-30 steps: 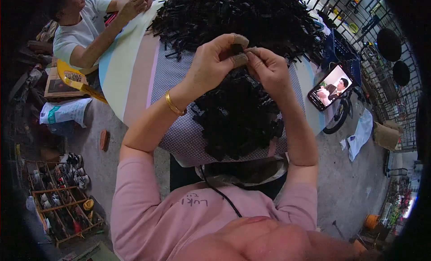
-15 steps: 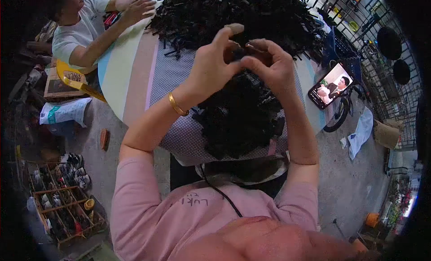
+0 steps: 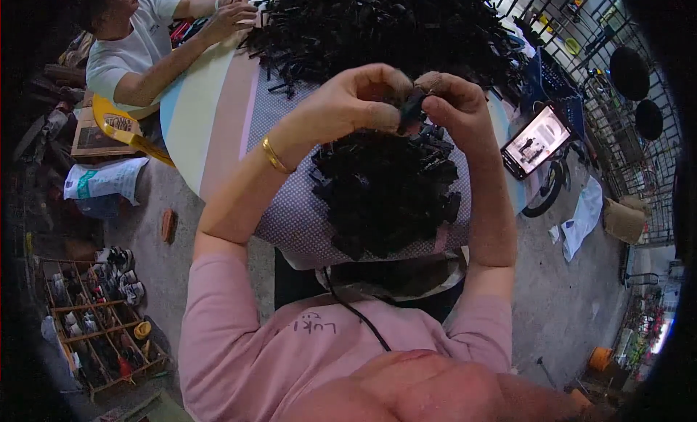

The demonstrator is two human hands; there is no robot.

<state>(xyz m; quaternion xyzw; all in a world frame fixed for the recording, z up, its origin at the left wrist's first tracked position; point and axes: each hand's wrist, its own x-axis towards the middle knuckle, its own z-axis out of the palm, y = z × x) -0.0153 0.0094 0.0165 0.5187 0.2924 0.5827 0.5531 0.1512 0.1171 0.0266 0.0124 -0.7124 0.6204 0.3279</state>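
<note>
Between my fingertips is a small black piece, too small and dark to tell its kind. My left hand, below a gold bangle, pinches it from the left. From the right, the thumb and fingers of my right hand are closed on the same piece. Both hands are raised over the table, above a small pile of black pieces near its front edge. Beyond them spreads a much larger heap of similar black strips.
A lit phone leans at the table's right, by a dark blue crate. At the far left, a co-worker in a white shirt rests their arms on the striped tabletop. A shoe rack stands on the floor at left.
My hands have come down slightly, and the left fingers have folded in from a raised position onto the black piece. The phone's picture has changed. The co-worker's hands have shifted a little.
</note>
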